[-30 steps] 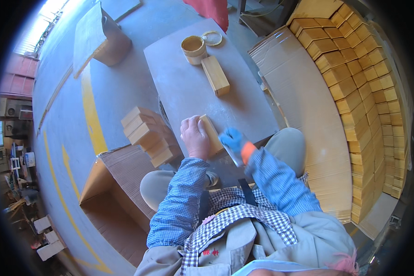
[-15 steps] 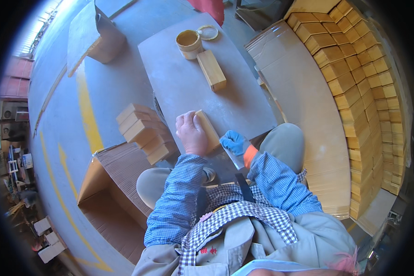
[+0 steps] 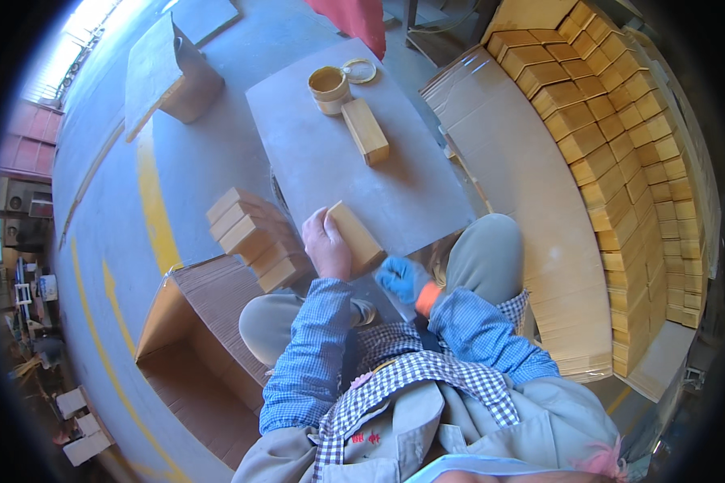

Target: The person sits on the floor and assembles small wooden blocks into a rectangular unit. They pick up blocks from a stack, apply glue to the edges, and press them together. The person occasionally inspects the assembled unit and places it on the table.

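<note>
My bare left hand (image 3: 328, 245) grips a light wooden block (image 3: 356, 237) at the near edge of a grey board (image 3: 298, 149). The block stands tilted, its broad face turned partly up. My right hand (image 3: 401, 278), in a blue glove with an orange cuff, is closed just right of the block's near end. A pale flat strip (image 3: 396, 302) shows below its fingers; its kind is unclear. Farther up the board lies another wooden block (image 3: 366, 133), beside an open tub of yellow-brown paste (image 3: 330, 90). The tub's lid (image 3: 360, 71) rests next to it.
Several wooden blocks (image 3: 254, 233) are stacked left of the board. An open cardboard box (image 3: 209, 322) stands at my lower left. On the right, rows of stacked blocks (image 3: 612, 169) sit along a cardboard sheet (image 3: 532, 193). A bent grey panel (image 3: 157, 76) stands far left.
The block in my left hand has tilted, showing more of its broad face. My right hand has moved slightly down and left. My view has shifted a little.
</note>
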Tool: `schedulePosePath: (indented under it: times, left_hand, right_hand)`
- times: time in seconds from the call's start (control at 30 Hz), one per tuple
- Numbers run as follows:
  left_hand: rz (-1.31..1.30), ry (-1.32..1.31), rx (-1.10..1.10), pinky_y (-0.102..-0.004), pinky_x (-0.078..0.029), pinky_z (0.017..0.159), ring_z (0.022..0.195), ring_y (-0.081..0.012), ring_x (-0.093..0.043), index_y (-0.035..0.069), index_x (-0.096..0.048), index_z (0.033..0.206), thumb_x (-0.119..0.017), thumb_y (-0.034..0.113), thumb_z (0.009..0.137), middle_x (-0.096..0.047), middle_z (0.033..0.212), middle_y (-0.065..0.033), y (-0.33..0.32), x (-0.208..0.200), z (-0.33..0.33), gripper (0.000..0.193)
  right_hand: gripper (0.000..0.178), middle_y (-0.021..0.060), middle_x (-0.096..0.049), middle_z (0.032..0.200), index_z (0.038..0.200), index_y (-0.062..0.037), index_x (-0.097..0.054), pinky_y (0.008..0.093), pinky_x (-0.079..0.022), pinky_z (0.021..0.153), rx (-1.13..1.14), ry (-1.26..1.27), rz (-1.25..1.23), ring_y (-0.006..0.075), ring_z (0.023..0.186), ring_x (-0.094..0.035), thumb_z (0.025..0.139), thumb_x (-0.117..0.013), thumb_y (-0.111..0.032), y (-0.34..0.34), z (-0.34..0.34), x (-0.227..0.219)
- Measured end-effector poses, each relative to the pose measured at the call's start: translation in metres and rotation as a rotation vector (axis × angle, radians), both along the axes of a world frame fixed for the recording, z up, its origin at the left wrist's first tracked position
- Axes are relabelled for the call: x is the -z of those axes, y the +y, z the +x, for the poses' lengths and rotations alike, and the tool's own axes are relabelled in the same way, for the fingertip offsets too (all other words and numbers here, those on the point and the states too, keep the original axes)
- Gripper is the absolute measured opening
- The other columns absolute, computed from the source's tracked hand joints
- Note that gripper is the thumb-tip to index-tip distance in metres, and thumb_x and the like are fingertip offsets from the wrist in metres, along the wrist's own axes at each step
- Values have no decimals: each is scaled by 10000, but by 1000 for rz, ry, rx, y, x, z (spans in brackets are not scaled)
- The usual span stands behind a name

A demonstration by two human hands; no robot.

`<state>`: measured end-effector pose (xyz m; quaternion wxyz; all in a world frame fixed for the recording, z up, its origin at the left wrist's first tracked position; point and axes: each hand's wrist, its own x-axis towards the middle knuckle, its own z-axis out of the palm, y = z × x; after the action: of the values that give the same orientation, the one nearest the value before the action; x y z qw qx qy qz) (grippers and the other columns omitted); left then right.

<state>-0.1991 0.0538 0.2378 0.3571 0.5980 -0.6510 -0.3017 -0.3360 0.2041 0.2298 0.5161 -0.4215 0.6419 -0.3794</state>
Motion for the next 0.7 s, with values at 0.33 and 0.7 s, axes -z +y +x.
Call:
schedulePosePath:
  times: [0.33,0.7]
  left_hand:
    - [-340,-499,122,-486,-343,1095,1286,-354,-481,90,-558,1363,-674,229,921,-539,1336,-171,26,-30,18,478]
    - [-238,-552,215,-453,-398,992,1090,-275,-582,133,-684,1053,-573,268,970,-664,1041,-59,9,-40,-4,194]
  right_hand:
    - [160,-2,-650,852,982,-45,-672,278,-507,739,164,-76,-106,84,785,-550,992,-668,-205,-71,-27,45]
    - [220,229,-665,887,900,-64,-603,528,-516,719,255,590,-100,454,822,-643,953,-597,-277,-97,4,-7]
